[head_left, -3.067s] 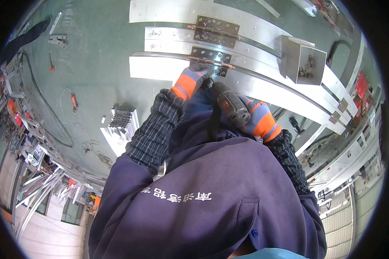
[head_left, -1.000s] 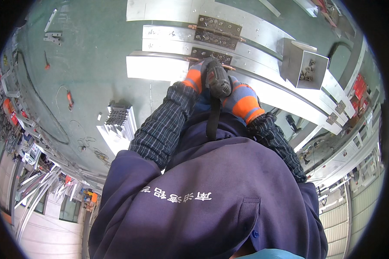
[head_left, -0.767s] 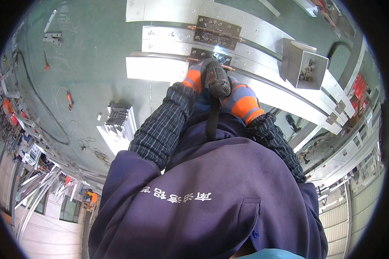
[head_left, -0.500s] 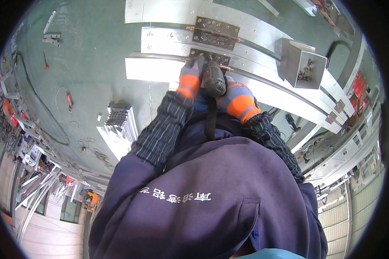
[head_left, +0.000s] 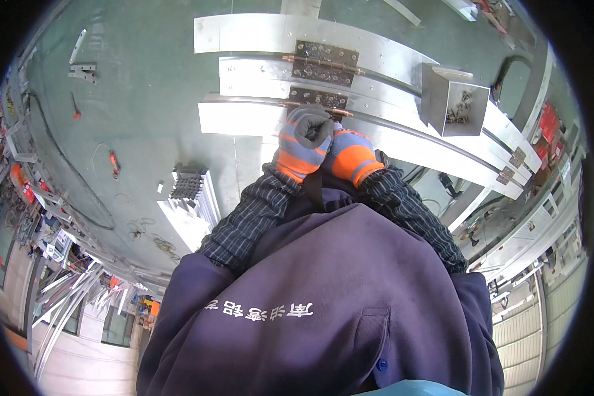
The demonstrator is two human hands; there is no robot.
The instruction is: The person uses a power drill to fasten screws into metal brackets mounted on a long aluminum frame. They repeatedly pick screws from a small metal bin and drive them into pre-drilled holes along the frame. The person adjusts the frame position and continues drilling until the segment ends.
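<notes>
Both of my hands wear grey gloves with orange cuffs and are close together at the near edge of the metal bars. My left hand (head_left: 302,140) is closed, its fingers curled round. Whatever it may hold is hidden. My right hand (head_left: 351,156) sits just beside it, with its fingers hidden. Just beyond them is a dark hinge (head_left: 318,99) with a copper-coloured pin, partly covered by the left hand. A second dark hinge (head_left: 325,63) lies farther off across two pale metal bars (head_left: 254,69). A black strap (head_left: 314,190) hangs below my hands.
An open metal box (head_left: 467,109) of small fasteners stands on the bars at right. Smaller hinges (head_left: 506,175) join their far right ends. A stack of metal profiles (head_left: 195,198) is at left, with an orange-handled tool (head_left: 115,165) on the green floor.
The black power drill between my hands has gone out of sight. My left hand has moved nearer and right, curling beside the right hand. The near hinge shows more fully.
</notes>
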